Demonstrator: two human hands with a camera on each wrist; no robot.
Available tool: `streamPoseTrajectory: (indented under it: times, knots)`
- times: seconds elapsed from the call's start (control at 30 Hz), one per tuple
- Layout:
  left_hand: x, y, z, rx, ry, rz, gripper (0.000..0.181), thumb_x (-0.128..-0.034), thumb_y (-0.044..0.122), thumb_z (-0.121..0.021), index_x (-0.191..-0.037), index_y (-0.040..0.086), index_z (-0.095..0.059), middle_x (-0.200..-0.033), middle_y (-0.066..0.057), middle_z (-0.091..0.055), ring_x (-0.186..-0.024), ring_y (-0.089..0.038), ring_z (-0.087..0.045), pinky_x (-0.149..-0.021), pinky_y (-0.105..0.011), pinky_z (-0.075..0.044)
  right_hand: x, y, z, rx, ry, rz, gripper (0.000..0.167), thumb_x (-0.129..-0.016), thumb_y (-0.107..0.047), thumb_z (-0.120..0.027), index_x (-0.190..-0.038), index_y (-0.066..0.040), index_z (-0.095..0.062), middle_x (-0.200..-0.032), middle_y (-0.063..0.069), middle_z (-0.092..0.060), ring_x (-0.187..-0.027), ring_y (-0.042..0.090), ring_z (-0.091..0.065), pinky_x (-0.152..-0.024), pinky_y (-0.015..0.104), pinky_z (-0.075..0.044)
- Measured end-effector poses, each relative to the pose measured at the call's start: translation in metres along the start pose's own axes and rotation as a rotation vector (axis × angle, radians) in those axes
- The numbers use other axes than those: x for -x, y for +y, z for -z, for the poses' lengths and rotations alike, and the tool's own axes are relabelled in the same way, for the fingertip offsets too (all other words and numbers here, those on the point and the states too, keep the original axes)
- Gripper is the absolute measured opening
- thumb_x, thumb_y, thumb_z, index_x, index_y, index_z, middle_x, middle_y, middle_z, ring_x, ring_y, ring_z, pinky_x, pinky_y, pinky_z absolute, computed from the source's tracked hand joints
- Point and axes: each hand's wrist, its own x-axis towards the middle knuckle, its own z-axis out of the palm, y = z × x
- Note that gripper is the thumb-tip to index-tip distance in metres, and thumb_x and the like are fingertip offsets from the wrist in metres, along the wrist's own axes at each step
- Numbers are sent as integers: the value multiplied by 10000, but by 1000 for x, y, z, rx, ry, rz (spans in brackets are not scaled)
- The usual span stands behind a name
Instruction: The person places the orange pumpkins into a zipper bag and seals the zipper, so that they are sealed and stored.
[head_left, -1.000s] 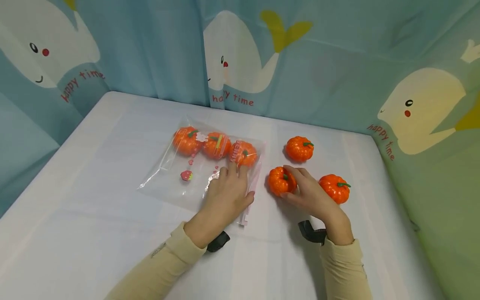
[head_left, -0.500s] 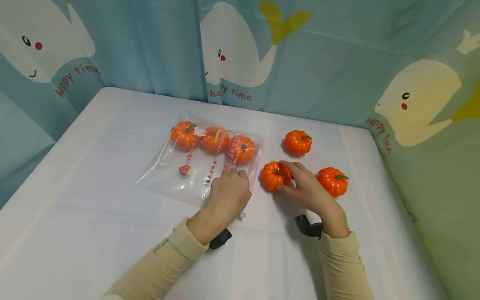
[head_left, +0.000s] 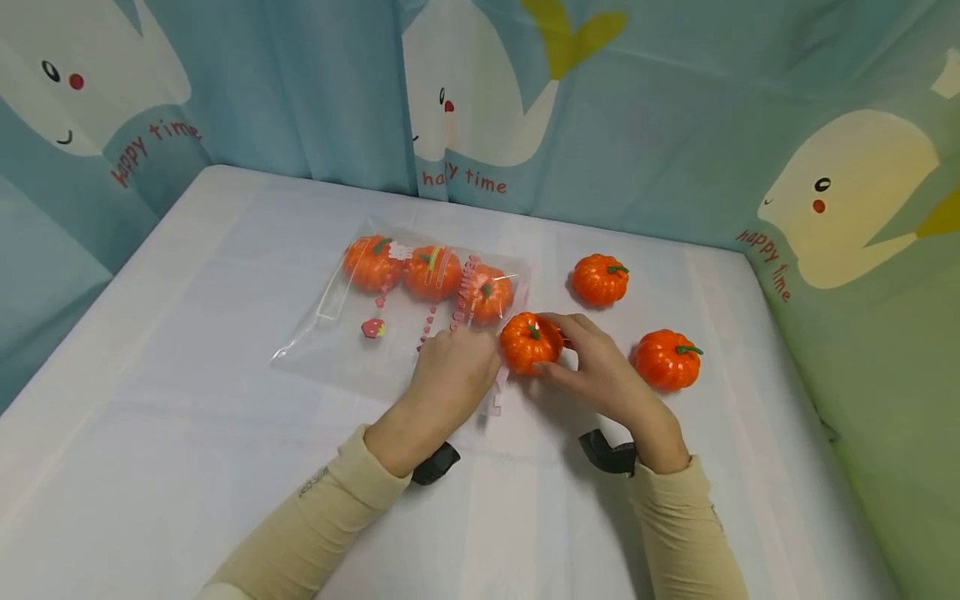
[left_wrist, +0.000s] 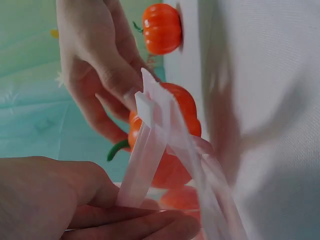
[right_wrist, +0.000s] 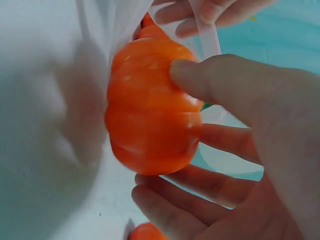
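Observation:
A clear zip bag (head_left: pixel 352 354) with pink print lies flat, several small orange toy pumpkins showing through its film. My left hand (head_left: pixel 453 375) pinches the upper layer at its mouth, thumb outside and fingers beneath. In the left wrist view the pink zip strip (left_wrist: pixel 142 165) is lifted, so the mouth gapes. My right hand (head_left: pixel 600 367) holds another toy pumpkin (head_left: pixel 531 343) right at that mouth. In the right wrist view its thumb presses one side of this pumpkin (right_wrist: pixel 150 110) and the fingers curve round the other. The bag edge partly covers the pumpkin in the left wrist view.
Two loose toy pumpkins stand on the white table (head_left: pixel 187 467): a farther pumpkin (head_left: pixel 600 280) behind my right hand, and a nearer pumpkin (head_left: pixel 666 360) to its right. A blue curtain (head_left: pixel 645 125) with whale prints borders the back of the table.
My right hand has carried its pumpkin leftward to the bag's mouth. My left fingers have drawn back from over the bagged pumpkins and now lift the bag's edge.

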Motion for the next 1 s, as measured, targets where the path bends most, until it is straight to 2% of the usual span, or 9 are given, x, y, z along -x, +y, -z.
streamPoseTrajectory:
  times: [0.23,0.4,0.5,0.63,0.73,0.8,0.87,0.93,1.0]
  knots:
    - [1,0,-1,-20,-44,-13,221,-865,92,-682,-653,66,-622,-546,-55,-578,-498,-260,-596,-446,-366,-495,-3,-3,-15,-107,-10,12,550,-882,-108,-733,-1375,-37,-501,-1339,131,-575,-1209,277,-575,-1005,459,-506]
    - [-1,-1,2,-3,-11,-6,255,-871,96,-664,-625,65,-604,-536,-53,-556,-481,-257,-570,-428,-358,-468,-8,-2,-22,-152,10,9,524,-861,-101,-759,-1310,-7,-504,-1309,148,-586,-1203,302,-605,-996,441,-513]
    - [-1,-2,4,-19,-11,-13,222,-861,83,-669,-643,63,-627,-533,-41,-558,-471,-239,-563,-426,-352,-472,-7,-1,-21,-189,-31,38,494,-868,-53,-737,-1314,-6,-531,-1308,142,-591,-1201,298,-612,-993,432,-515]
    - [-1,-2,6,-165,-25,-92,154,-849,83,-696,-697,63,-686,-581,-3,-584,-475,-207,-569,-434,-327,-487,-4,3,-18,-233,-94,89,450,-888,25,-669,-1325,-18,-572,-1300,126,-605,-1193,279,-611,-975,413,-528]
    - [-2,-2,7,-241,2,-140,126,-837,90,-707,-712,79,-708,-627,9,-603,-485,-211,-577,-438,-319,-486,-5,3,-18,-208,-89,102,435,-896,15,-660,-1321,-49,-596,-1258,105,-628,-1137,263,-625,-932,408,-553]
    - [-2,-2,8,-225,29,-132,121,-824,88,-706,-704,83,-700,-620,8,-594,-475,-218,-568,-430,-320,-476,-8,2,-19,-176,-66,104,432,-896,10,-659,-1318,-61,-603,-1229,108,-638,-1085,264,-637,-896,414,-567]
    - [-3,-1,9,-153,48,-97,120,-812,84,-703,-695,81,-674,-593,0,-578,-464,-221,-561,-427,-324,-465,-9,0,-21,-156,-46,100,430,-891,10,-658,-1311,-63,-606,-1210,115,-643,-1043,266,-639,-870,414,-575]
    - [-2,-1,9,-91,50,-59,132,-820,96,-701,-699,73,-656,-561,-12,-562,-452,-222,-556,-419,-322,-454,-10,-1,-24,-143,-36,109,439,-887,12,-647,-1318,-60,-595,-1242,127,-628,-1026,265,-632,-858,414,-576]
    - [-2,0,9,-68,42,-42,136,-827,97,-697,-704,67,-650,-551,-18,-553,-447,-222,-554,-411,-317,-442,-11,-2,-28,-139,-41,121,458,-885,-2,-646,-1333,-62,-573,-1278,121,-613,-1026,248,-618,-863,406,-573]
